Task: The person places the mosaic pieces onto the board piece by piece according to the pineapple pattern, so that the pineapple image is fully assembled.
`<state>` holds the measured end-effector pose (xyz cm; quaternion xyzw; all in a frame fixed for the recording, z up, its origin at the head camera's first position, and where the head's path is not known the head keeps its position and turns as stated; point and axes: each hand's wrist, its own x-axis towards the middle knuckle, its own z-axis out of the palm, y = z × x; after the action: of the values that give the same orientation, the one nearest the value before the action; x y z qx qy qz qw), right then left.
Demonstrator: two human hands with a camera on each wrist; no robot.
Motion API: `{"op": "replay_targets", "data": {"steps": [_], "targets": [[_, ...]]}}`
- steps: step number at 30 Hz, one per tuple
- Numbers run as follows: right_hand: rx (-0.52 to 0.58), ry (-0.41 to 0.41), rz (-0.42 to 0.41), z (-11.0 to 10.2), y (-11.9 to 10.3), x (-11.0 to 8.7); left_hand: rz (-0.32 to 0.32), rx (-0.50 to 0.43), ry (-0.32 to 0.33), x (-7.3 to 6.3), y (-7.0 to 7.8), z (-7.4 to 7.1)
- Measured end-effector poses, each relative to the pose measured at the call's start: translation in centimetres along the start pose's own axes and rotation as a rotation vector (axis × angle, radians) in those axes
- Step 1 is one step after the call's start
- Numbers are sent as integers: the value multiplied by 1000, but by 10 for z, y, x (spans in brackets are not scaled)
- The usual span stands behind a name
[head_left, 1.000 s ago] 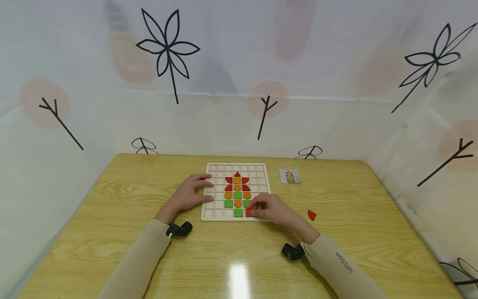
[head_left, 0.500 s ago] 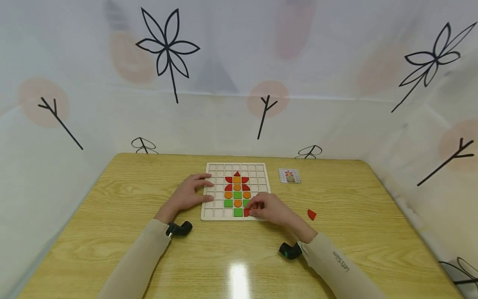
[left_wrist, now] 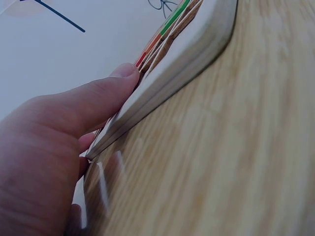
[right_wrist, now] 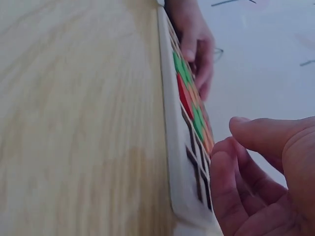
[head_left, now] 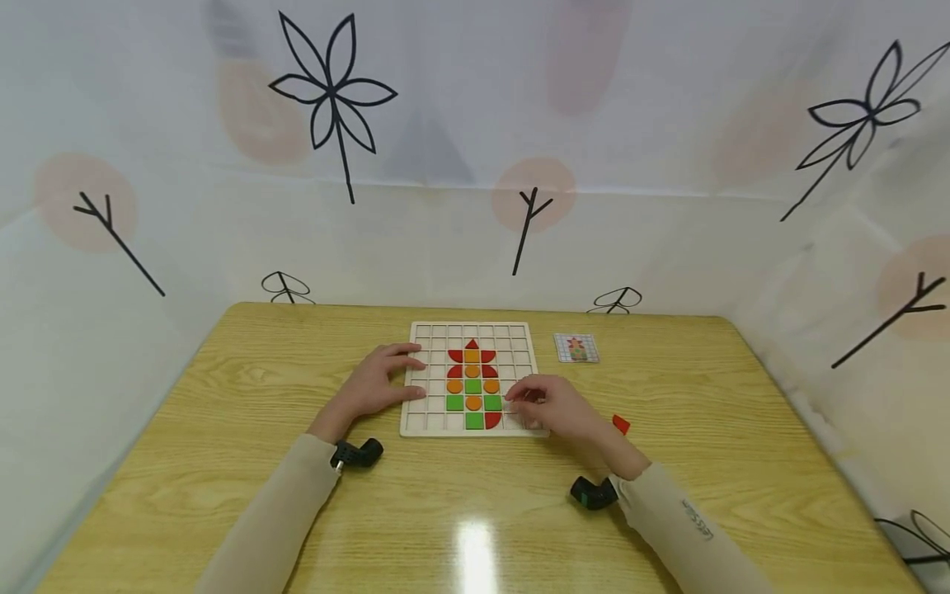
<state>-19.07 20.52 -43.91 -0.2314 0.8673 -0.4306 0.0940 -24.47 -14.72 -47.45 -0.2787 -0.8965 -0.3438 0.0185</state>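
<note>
A white gridded board point(head_left: 430, 421) lies on the table, with several red, orange and green pieces set in its cells. My left hand point(head_left: 371, 384) rests on the board's left edge, fingers and thumb spread and fairly straight. In the left wrist view the thumb point(left_wrist: 106, 96) lies along the board's rim. A red quarter-circle piece point(head_left: 493, 421) sits in the front row, right of a green square point(head_left: 474, 421). Just right of these, my right hand point(head_left: 560, 404) hovers over the board's right side, fingers loosely bent. Nothing shows between its thumb and fingertips in the right wrist view.
A small pattern card point(head_left: 576, 348) lies to the right of the board, showing a similar figure on a grid. Another red piece point(head_left: 621, 424) lies on the wooden table point(head_left: 297, 511), partly behind the right forearm. A patterned cloth point(head_left: 445, 231) hangs behind the table.
My right hand has let go of the red quarter-circle, which now lies in the front row, and has moved right and slightly away. My left hand stays in place.
</note>
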Motion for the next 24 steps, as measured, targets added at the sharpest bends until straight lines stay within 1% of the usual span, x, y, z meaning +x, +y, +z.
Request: {"op": "replay_targets", "data": {"steps": [4,8,13,16,19,22,24], "targets": [[-3,49,11,-21,11,-11,0,7,2,0,0,0],[-30,99,31,-48,28,-30,-2,7,2,0,0,0],[-109,152,122,-80,52,-56,0,-4,0,-1,0,0],[-138,167,171,-94,65,-70,10,-8,1,-1,0,1],[-112,136,213,-103,74,-80,22,0,0,-1,0,2],[-47,58,225,-109,77,-84,15,1,-1,0,0,2],[-2,1,215,-112,77,-84,2,-4,0,0,1,1]]}}
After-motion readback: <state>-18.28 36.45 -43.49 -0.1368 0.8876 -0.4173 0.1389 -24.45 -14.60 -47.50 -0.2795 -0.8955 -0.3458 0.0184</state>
